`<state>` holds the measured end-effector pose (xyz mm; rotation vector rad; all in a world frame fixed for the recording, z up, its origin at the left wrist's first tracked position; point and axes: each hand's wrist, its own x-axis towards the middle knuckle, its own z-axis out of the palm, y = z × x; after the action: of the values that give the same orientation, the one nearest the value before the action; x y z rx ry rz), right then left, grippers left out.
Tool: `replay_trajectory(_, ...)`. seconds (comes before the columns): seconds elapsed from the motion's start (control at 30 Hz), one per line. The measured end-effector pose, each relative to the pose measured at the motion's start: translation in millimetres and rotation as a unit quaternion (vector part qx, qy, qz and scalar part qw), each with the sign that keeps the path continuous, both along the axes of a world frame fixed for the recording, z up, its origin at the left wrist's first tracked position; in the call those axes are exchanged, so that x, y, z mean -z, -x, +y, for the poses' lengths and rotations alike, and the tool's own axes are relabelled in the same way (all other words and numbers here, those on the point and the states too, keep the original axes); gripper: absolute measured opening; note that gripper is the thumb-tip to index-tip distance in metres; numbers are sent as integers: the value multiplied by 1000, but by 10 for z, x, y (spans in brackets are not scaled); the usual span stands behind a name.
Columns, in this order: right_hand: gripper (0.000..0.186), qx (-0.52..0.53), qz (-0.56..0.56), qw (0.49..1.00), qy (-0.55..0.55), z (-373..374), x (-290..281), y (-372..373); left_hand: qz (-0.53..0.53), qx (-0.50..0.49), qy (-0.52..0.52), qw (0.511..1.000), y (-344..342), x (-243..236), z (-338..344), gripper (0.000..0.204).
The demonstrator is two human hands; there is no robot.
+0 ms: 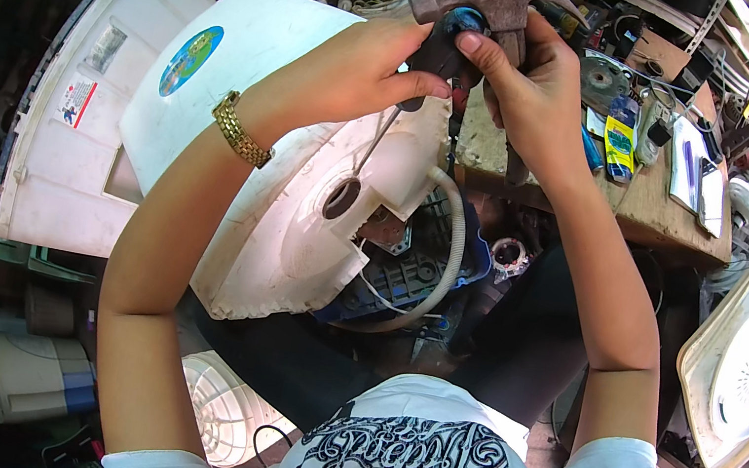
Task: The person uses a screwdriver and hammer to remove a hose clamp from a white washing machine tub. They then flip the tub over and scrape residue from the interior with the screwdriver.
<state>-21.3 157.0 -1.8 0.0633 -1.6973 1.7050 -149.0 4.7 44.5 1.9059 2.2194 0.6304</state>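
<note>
My left hand (364,67), with a gold-coloured bracelet watch on its wrist, is closed around the dark handle of a screwdriver (441,53). The thin shaft slants down, its tip by the rim of a round hole in a white plastic housing (282,248). In my right hand (536,87) is a claw hammer (500,6), its metal head level with the top of the screwdriver handle. My right thumb lies close to that blue-topped handle end; whether it touches, I cannot tell. My right fingers are partly hidden behind the hammer.
A grey corrugated hose (454,248) curves beside the housing, over a blue-and-black base (407,275). At right, a wooden bench (638,215) carries tools, a yellow packet (619,147) and a phone (710,198). Another white panel (70,170) stands at left; a beige lid (747,365) leans at right.
</note>
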Motion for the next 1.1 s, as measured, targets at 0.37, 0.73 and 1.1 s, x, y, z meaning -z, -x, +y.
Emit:
replay_trajectory(0.37,33,-8,-97,979,-179,43,-681,-382,-138,-7,-154,978,-87,287,-366,37)
replay_trajectory(0.73,33,142,26,876,-460,425,-1410,-542,-123,-31,-174,977,-31,350,-534,37)
replay_trajectory(1.1,59,74,-77,950,-293,152,-548,-234,108,-48,-169,978,16,394,-454,39)
